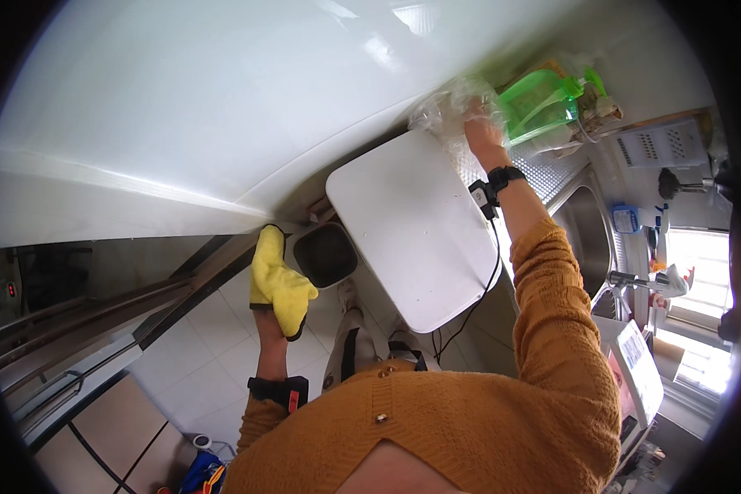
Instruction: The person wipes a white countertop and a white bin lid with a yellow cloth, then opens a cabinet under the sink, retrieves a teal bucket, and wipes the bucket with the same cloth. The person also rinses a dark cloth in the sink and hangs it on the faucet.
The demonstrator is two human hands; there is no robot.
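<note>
A yellow microfibre cloth (278, 278) with dark edging covers most of my left hand (273, 330); the fingers are hidden under it, and the cloth hangs beside a dark square bin (325, 254). My right hand (486, 136) reaches to the back of the counter and grips a crumpled clear plastic bag (444, 117), whose film hides the fingertips. Just right of that hand, a translucent green pump bottle (540, 108) lies tilted in this view. Below the hand is a white panel with rounded corners (414, 228), dotted with small specks.
A steel sink (583, 228) with a faucet (636, 281) lies to the right, near a grater (661, 145) and a dark scrub brush (670, 184). A large glossy white surface (191, 105) rises ahead. A black cable (491, 278) runs from my right wrist across the white panel.
</note>
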